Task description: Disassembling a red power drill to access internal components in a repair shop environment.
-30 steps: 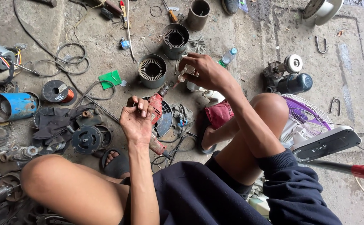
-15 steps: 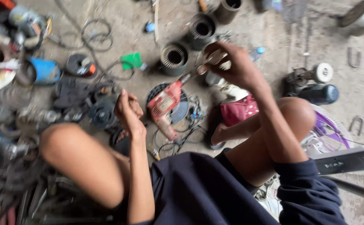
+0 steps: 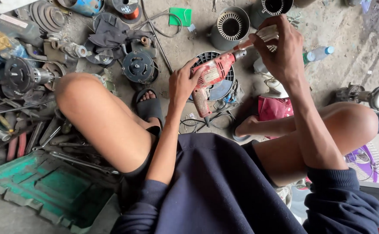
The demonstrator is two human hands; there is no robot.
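Note:
I sit on a concrete floor with my knees up. My left hand point(image 3: 184, 85) grips the body of a red electric drill point(image 3: 211, 77) held over a dark round fan grille point(image 3: 222, 89). The drill's chuck point(image 3: 240, 53) points up and right. My right hand point(image 3: 279, 47) is closed on a pale, whitish tool at the chuck end of the drill; what exactly it is cannot be made out. The drill's black cord trails down between my legs.
Two grey motor stators point(image 3: 230, 28) stand just beyond the drill. Motors, black parts and pipes are piled at the left point(image 3: 33, 73). A green toolbox lid point(image 3: 46, 186) lies at bottom left, a plastic bottle point(image 3: 318, 54) and a wheel grinder point(image 3: 367, 96) at right.
The view has swung left and down. My left hand has taken hold of the red drill and raised it, and my right hand has stayed at its chuck end.

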